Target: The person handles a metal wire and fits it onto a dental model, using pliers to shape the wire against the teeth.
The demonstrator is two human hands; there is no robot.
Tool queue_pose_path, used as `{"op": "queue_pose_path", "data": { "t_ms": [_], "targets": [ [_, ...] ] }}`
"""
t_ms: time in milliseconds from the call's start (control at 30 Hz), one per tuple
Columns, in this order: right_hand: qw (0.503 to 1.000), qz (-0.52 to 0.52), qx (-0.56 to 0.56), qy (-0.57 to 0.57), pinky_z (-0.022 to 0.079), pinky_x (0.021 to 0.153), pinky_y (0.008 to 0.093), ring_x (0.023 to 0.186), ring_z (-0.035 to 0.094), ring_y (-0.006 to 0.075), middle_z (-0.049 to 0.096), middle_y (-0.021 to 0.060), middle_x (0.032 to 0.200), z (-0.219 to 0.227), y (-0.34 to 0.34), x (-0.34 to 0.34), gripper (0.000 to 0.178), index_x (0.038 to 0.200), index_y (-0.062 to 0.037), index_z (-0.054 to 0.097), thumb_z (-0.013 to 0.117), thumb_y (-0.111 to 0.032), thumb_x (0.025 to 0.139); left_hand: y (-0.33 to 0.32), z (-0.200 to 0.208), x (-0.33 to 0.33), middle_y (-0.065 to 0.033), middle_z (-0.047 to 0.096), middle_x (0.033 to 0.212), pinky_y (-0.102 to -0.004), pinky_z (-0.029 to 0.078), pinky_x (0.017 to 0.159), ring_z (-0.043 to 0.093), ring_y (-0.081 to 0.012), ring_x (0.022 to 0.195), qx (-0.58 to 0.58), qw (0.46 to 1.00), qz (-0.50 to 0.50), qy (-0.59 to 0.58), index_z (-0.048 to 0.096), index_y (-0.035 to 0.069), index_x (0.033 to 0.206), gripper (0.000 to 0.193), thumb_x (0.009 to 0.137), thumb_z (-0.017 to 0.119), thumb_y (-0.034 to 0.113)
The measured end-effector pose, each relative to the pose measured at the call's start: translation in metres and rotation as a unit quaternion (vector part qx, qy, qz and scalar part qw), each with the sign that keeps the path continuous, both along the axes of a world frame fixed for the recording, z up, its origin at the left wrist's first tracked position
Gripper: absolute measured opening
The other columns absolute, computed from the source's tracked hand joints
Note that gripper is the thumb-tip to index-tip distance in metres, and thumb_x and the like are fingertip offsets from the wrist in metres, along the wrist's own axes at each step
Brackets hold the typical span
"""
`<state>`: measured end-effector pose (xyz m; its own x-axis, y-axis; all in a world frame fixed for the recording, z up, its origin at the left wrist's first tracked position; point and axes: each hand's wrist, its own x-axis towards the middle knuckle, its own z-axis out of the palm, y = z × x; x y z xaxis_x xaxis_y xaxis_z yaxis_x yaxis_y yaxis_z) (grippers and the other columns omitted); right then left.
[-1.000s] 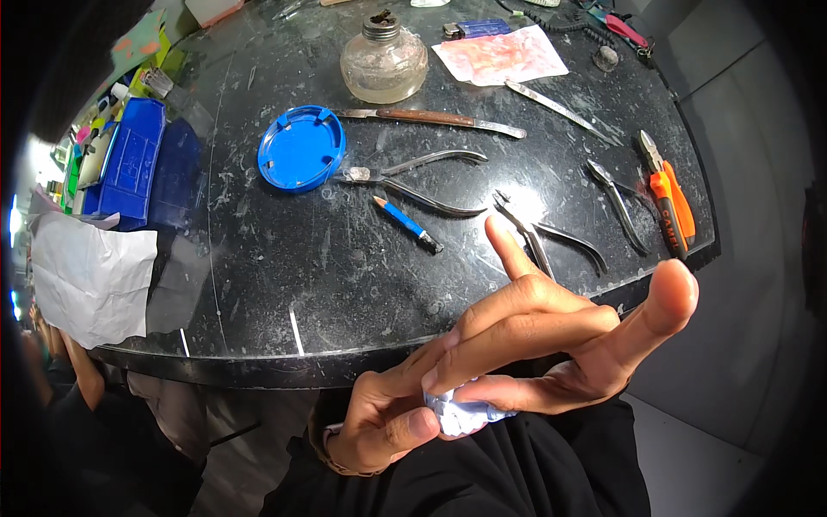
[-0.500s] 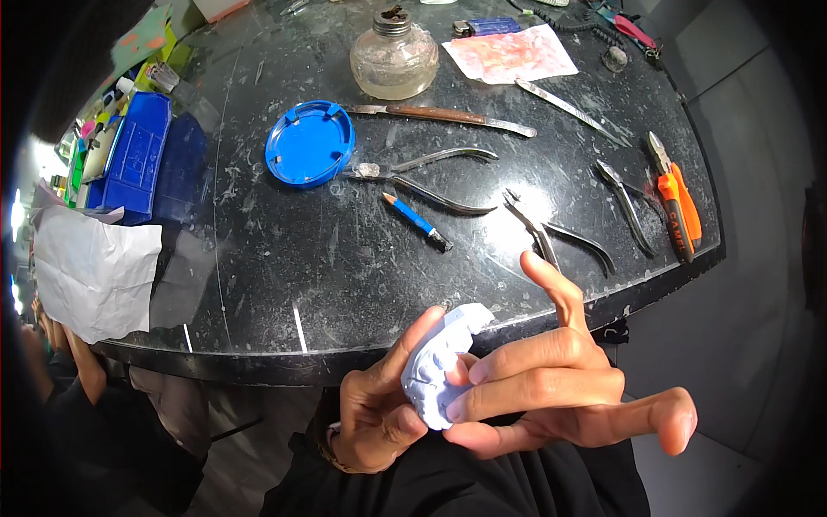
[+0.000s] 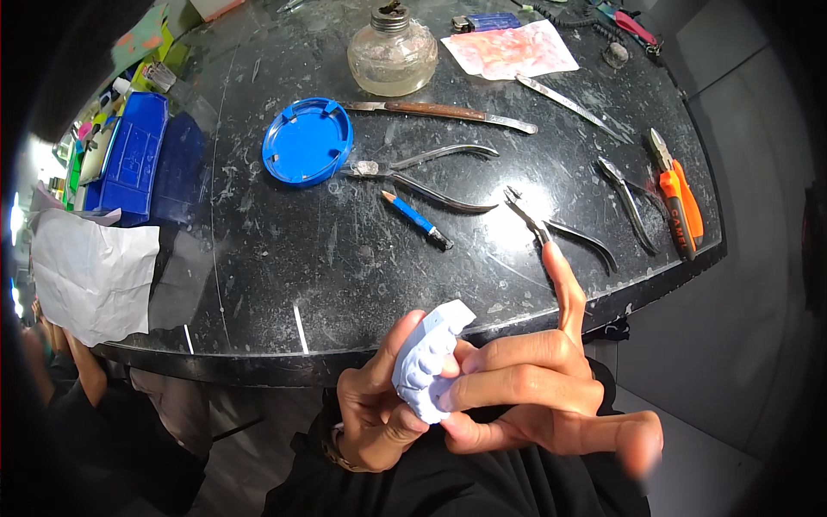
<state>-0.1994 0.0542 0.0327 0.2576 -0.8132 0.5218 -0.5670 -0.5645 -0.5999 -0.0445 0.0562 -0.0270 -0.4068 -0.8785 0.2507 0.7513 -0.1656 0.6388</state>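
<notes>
The left hand (image 3: 369, 403) is holding a pale-blue dental cast (image 3: 422, 366) by the near edge of the desk (image 3: 258, 293), fingers gripping its outer side; the right hand (image 3: 551, 392) is pinching its lower end, one finger extending toward silver pliers (image 3: 536, 226).

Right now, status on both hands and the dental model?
Left grip holding pale dental model. Right grip: fingers at its toothed side. Extended finger overlaps silver pliers in view; contact unclear.

pale lavender-blue plaster dental cast (image 3: 419, 369): turned from low and mostly covered to raised on end, tooth row exposed | bare right hand (image 3: 551, 392): fingers moved from over it to its right side
</notes>
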Motion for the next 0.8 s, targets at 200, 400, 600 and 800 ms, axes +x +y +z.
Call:
{"op": "queue_pose_path", "data": {
  "t_ms": [200, 400, 600, 800],
  "targets": [
    [0.998, 0.056, 0.019, -0.001, 0.020, 0.101, 0.0633, 0.070, 0.058, 0.0125, 0.063, -0.0047, 0.066, 0.012, 0.001, -0.016, 0.123, 0.139, -0.0193, -0.020, 0.078, -0.017, 0.065, 0.003, 0.004, 0.005, -0.0232, 0.052, 0.117, -0.0432, 0.038, 0.096, 0.050, -0.0320, 0.112, 0.017, 1.000, -0.019, 0.008, 0.016, -0.002, 0.140, 0.073, 0.085, 0.061, 0.015],
    [0.996, 0.081, 0.019, -0.024, 0.020, 0.101, 0.0622, 0.071, 0.059, 0.0135, 0.062, -0.0041, 0.065, 0.008, -0.001, -0.019, 0.117, 0.137, -0.0197, -0.012, 0.079, -0.017, 0.063, -0.003, 0.002, 0.003, -0.0280, 0.047, 0.121, -0.0433, 0.040, 0.093, 0.050, -0.0330, 0.112, -0.049, 0.997, -0.041, 0.036, 0.017, -0.006, 0.138, 0.072, 0.084, 0.060, 0.011],
    [0.996, 0.069, -0.008, -0.064, 0.021, 0.100, 0.0611, 0.069, 0.059, 0.0137, 0.062, -0.0039, 0.064, 0.000, 0.001, -0.010, 0.108, 0.134, -0.0195, -0.001, 0.079, -0.015, 0.063, 0.009, 0.009, 0.003, -0.0091, 0.054, 0.094, -0.0327, 0.044, 0.074, 0.052, -0.0243, 0.085, 0.043, 0.993, 0.054, -0.095, 0.034, 0.010, 0.138, 0.070, 0.076, 0.066, 0.020],
    [0.980, 0.046, -0.018, -0.191, 0.022, 0.099, 0.0593, 0.072, 0.060, 0.0143, 0.066, -0.0014, 0.071, -0.020, 0.004, -0.001, 0.070, 0.111, -0.0203, 0.034, 0.080, -0.009, 0.059, 0.008, 0.004, 0.006, -0.0093, 0.051, 0.092, -0.0328, 0.044, 0.076, 0.051, -0.0249, 0.087, 0.037, 0.993, 0.065, -0.091, 0.037, 0.010, 0.137, 0.071, 0.073, 0.067, 0.018]
  ]
}}
